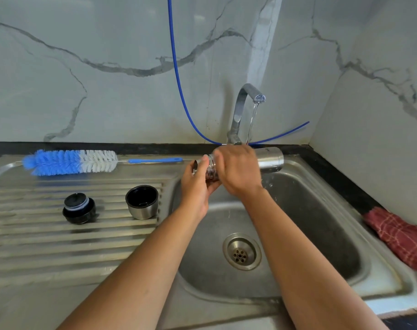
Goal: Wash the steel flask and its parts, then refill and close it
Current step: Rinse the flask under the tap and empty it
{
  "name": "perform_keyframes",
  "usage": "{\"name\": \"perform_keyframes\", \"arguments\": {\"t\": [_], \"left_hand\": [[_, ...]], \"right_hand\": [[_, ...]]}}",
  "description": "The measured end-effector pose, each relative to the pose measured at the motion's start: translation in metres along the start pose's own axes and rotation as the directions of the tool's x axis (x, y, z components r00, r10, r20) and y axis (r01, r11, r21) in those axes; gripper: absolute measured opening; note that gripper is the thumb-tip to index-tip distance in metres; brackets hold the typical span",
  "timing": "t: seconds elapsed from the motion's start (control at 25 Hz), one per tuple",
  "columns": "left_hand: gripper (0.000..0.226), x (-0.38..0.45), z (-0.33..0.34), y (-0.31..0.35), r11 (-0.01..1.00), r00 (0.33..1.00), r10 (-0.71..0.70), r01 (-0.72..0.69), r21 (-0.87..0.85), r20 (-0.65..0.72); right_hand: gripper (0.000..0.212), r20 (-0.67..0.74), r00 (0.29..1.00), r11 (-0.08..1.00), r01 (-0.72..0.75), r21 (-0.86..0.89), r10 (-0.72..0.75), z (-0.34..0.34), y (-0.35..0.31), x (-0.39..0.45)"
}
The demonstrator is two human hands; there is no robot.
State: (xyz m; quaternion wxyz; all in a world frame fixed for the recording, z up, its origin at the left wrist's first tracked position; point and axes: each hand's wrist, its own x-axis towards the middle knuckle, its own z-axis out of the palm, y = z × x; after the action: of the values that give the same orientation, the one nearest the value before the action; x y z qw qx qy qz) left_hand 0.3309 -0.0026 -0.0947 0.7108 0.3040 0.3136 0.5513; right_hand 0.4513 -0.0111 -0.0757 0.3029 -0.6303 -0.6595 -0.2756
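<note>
The steel flask (270, 158) lies on its side over the sink basin, its open mouth pointing left. My right hand (238, 171) wraps over its middle and my left hand (198, 184) grips its threaded neck from below. A thin stream runs from the tap (244, 108) onto my right hand and the flask. On the ribbed drainboard (36, 246) stand the black stopper (79, 208) and the steel cup lid (142, 202), mouth up. A blue and white bottle brush (70, 162) lies along the drainboard's far edge.
The steel sink (321, 234) has its drain (241, 251) in the middle. A red checked cloth (402, 236) lies on the sink's right rim. A blue hose (179, 79) hangs down the marble wall behind the tap.
</note>
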Motion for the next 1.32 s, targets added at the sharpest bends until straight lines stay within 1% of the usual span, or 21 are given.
{"name": "perform_keyframes", "arguments": {"t": [0.08, 0.12, 0.16, 0.2, 0.28, 0.32, 0.36, 0.44, 0.52, 0.56, 0.64, 0.68, 0.76, 0.84, 0.88, 0.92, 1.04, 1.16, 1.24, 1.28, 1.32], "left_hand": [[0.03, 0.0, -0.003, 0.005, 1.0, 1.0, 0.01, -0.009, -0.022, 0.015], [0.031, 0.0, -0.005, 0.007, 1.0, 1.0, 0.009, -0.009, -0.022, 0.013], [0.032, 0.001, -0.006, 0.009, 1.0, 1.0, 0.006, -0.006, -0.015, 0.005], [0.031, 0.001, -0.007, 0.01, 1.0, 1.0, 0.003, -0.003, -0.008, -0.001], [0.03, 0.001, -0.006, 0.007, 1.0, 1.0, 0.005, -0.005, 0.015, -0.005], [0.03, 0.0, -0.005, 0.006, 1.0, 1.0, 0.009, -0.009, 0.027, -0.003], [0.03, 0.0, -0.004, 0.004, 0.999, 1.0, 0.012, -0.012, 0.03, 0.0], [0.031, 0.0, -0.005, 0.003, 1.0, 1.0, 0.023, -0.023, 0.021, 0.001], [0.028, -0.001, -0.004, 0.006, 1.0, 1.0, 0.027, -0.027, 0.002, -0.002], [0.028, -0.001, -0.004, 0.007, 1.0, 1.0, 0.026, -0.026, -0.008, -0.003], [0.03, -0.001, -0.006, 0.009, 1.0, 1.0, 0.028, -0.028, -0.007, 0.011], [0.03, -0.001, -0.006, 0.01, 1.0, 0.999, 0.027, -0.027, -0.007, 0.025], [0.023, -0.001, -0.007, 0.012, 0.999, 0.998, 0.022, -0.02, -0.039, 0.066], [0.022, -0.001, -0.007, 0.015, 0.997, 0.995, 0.019, -0.012, -0.078, 0.095], [0.024, 0.0, -0.007, 0.016, 0.997, 0.996, 0.011, -0.003, -0.081, 0.088], [0.026, 0.001, -0.006, 0.016, 0.997, 0.997, -0.008, 0.014, -0.078, 0.074], [0.039, 0.002, -0.007, 0.015, 0.993, 0.993, -0.113, 0.114, -0.043, 0.021], [0.036, 0.002, -0.008, 0.012, 0.984, 0.985, -0.172, 0.171, -0.05, -0.002], [0.03, 0.003, -0.007, 0.006, 0.99, 0.99, -0.141, 0.141, -0.023, -0.002], [0.026, 0.004, -0.006, 0.004, 0.993, 0.993, -0.12, 0.12, -0.008, -0.005], [0.023, 0.004, -0.005, 0.003, 0.995, 0.995, -0.103, 0.103, 0.001, -0.01]], "right_hand": [[0.038, -0.003, 0.994, 0.993, 0.107, 0.056, -0.107, -0.004, 0.006, 0.001], [0.039, -0.016, 0.999, 0.999, 0.031, 0.042, -0.031, -0.004, 0.021, -0.001], [0.042, -0.004, 0.99, 0.99, -0.138, 0.015, 0.138, -0.007, 0.038, -0.004], [0.047, 0.034, 0.936, 0.937, -0.35, -0.003, 0.35, -0.012, 0.053, -0.009], [0.058, 0.116, 0.774, 0.783, -0.618, -0.072, 0.622, -0.011, 0.059, -0.011], [0.06, 0.105, 0.777, 0.784, -0.609, -0.118, 0.62, -0.007, 0.049, -0.007], [0.058, 0.076, 0.83, 0.83, -0.541, -0.137, 0.553, -0.002, 0.032, -0.003], [0.055, 0.049, 0.951, 0.95, -0.299, -0.092, 0.304, 0.005, 0.0, 0.001], [0.051, 0.083, 0.991, 0.994, -0.104, 0.021, 0.102, -0.001, -0.01, 0.002], [0.048, 0.075, 0.992, 0.993, -0.101, 0.053, 0.097, -0.007, -0.004, 0.005], [0.046, 0.067, 0.94, 0.942, -0.335, -0.003, 0.335, -0.013, 0.021, 0.004], [0.049, 0.076, 0.859, 0.861, -0.509, 0.007, 0.507, -0.018, 0.032, 0.002], [0.057, 0.158, 0.623, 0.574, -0.774, 0.268, 0.766, -0.027, 0.048, 0.001], [0.06, 0.381, 0.409, 0.129, -0.804, 0.581, 0.829, -0.031, 0.053, 0.002], [0.06, 0.464, 0.36, -0.029, -0.764, 0.644, 0.81, -0.03, 0.054, 0.002], [0.055, 0.494, 0.352, -0.098, -0.728, 0.678, 0.795, -0.028, 0.054, 0.001], [0.031, 0.422, 0.41, -0.03, -0.688, 0.725, 0.809, -0.028, 0.055, -0.005], [0.023, 0.341, 0.532, 0.141, -0.672, 0.727, 0.775, -0.035, 0.057, -0.01], [0.033, 0.166, 0.632, 0.5, -0.723, 0.477, 0.757, -0.033, 0.061, -0.011], [0.044, 0.064, 0.702, 0.674, -0.703, 0.226, 0.71, -0.026, 0.063, -0.011], [0.053, 0.018, 0.767, 0.767, -0.641, -0.014, 0.641, -0.019, 0.058, -0.009]]}}
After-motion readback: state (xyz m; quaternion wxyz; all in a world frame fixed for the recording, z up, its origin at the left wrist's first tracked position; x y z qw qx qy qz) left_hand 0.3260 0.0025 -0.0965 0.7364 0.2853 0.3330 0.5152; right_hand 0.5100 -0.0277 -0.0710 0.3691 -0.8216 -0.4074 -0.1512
